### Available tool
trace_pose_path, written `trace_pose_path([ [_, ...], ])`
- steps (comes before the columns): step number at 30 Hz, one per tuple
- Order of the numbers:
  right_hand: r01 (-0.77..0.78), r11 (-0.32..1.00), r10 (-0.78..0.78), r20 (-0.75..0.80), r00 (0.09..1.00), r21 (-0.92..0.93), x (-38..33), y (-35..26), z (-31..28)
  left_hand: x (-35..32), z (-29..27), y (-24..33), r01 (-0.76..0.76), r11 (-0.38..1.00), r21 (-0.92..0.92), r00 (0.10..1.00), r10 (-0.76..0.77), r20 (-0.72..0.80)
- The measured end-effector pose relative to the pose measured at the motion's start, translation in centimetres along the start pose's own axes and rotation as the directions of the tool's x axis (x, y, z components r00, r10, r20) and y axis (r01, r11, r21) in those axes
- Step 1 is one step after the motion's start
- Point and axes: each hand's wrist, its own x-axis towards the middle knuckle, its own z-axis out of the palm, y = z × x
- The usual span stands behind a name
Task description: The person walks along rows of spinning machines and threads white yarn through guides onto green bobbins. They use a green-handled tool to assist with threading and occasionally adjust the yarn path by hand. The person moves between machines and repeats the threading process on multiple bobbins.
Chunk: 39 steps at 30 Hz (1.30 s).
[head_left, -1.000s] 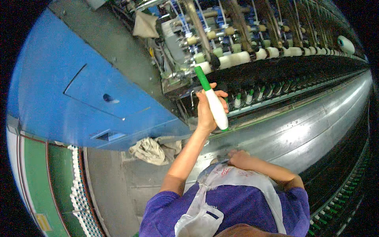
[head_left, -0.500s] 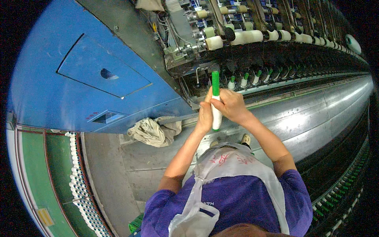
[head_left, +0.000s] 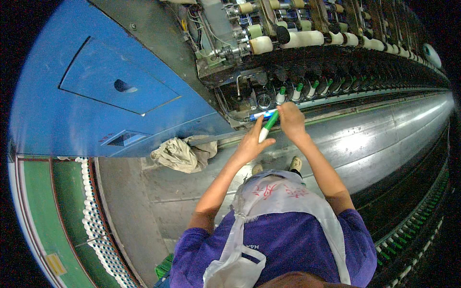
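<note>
Green-topped bobbin (head_left: 271, 124) slants from left grip (head_left: 251, 144) toward right grip (head_left: 292, 120).

Blue cabinet (head_left: 86, 120) at left, crumpled beige cloth (head_left: 176, 154) beside it on grey floor (head_left: 127, 197), massed white spools (head_left: 100, 231) at lower left

Red characters (head_left: 269, 191) mark the apron (head_left: 277, 206) at five o'clock; white letters (head_left: 250, 246), the purple shirt (head_left: 297, 240) at six; tiny, blurred red marks (head_left: 105, 138), the blue cabinet (head_left: 96, 103) at nine.
</note>
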Motion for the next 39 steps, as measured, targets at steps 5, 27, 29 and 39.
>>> trace_pose_path([
  [5,-0.493,-0.228,0.646,0.509,0.569,0.840,-2.0,7.2,2.3,-3.2,-2.0,-4.0,-0.044,0.889,0.456,0.994,-0.006,0.108],
  [27,-0.254,0.967,0.234,0.435,0.870,-0.013,-0.1,4.2,12.1,-14.7,-13.4,-27.8,0.359,0.772,-0.524,0.539,-0.630,-0.559],
  [29,-0.290,0.957,0.270,0.387,0.881,-0.006,0.0,3.8,13.2,-14.8,-14.5,-28.1,0.485,0.782,-0.392,0.567,-0.622,-0.539],
  [39,-0.480,0.875,0.416,0.406,0.813,0.064,-0.4,4.3,13.5,-12.2,-17.5,-24.2,0.368,0.904,-0.216,0.632,-0.414,-0.655],
])
